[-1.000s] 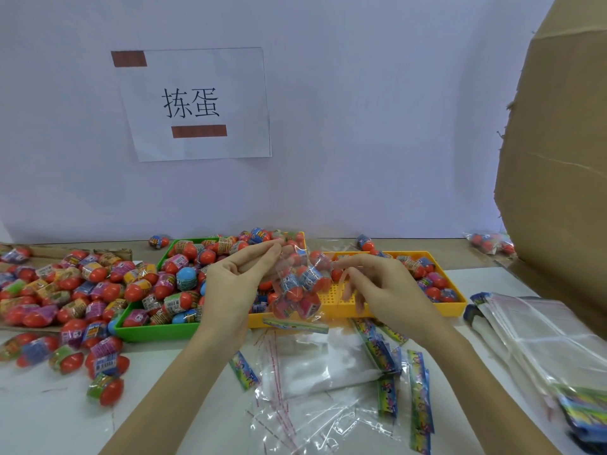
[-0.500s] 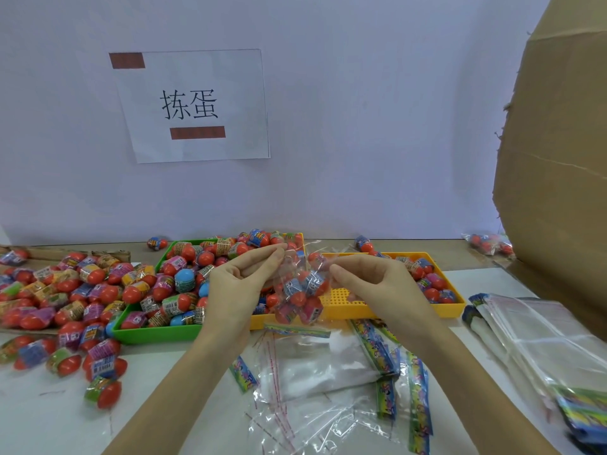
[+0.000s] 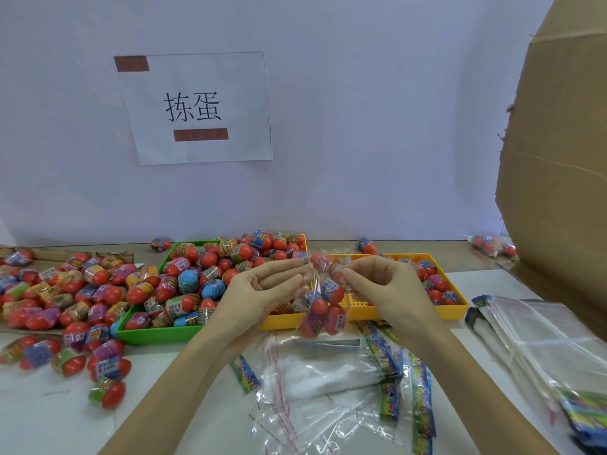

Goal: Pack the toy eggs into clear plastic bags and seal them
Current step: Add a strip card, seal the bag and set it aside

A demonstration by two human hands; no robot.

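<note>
— Nearest us, what's lying on the table point(image 3: 49, 418)?

— Loose empty clear bags point(image 3: 315, 369) and coloured header strips point(image 3: 387, 353), right under the arms.

— And the hands?

— The left hand point(image 3: 259, 290) and the right hand point(image 3: 391, 287) hold a filled bag point(image 3: 323, 300) up between them, above the table's near half and in front of the yellow tray point(image 3: 410, 311). Each pinches the bag's mouth narrowly: left fingers nearly straight against the thumb, right ones curled.

— So which step?

— Sealing, I'd say. Next the mouth wants folding flat and pressing shut along its whole width.

— How does the bag hang?

— Long axis roughly upright, mouth up, eggs sagging to the bottom.

— Behind?

— The green tray point(image 3: 154, 333) heaped with toy eggs point(image 3: 187, 280), more scattered to the left.
</note>
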